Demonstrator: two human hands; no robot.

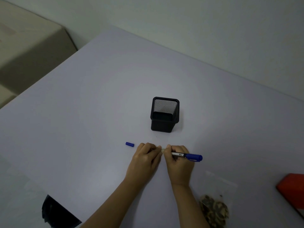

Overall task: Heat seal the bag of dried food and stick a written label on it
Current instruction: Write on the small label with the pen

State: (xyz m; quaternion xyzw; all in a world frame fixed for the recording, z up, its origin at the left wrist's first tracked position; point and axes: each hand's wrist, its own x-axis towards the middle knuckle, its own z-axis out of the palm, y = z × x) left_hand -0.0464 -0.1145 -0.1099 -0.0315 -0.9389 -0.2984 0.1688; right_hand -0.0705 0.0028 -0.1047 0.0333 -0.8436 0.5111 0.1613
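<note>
Clear bag [220, 183] flat on the counter [98, 112] at lower right, brown dried food [213, 209] heaped in its near end. Small pale label [162, 150] on the counter, mostly hidden, held by the left hand [146, 155]. White-barrelled pen [185, 155] with a blue rear end, gripped in the right hand [178, 160], tip toward the label. Blue cap [129, 144] loose on the counter, left of both hands.
</note>
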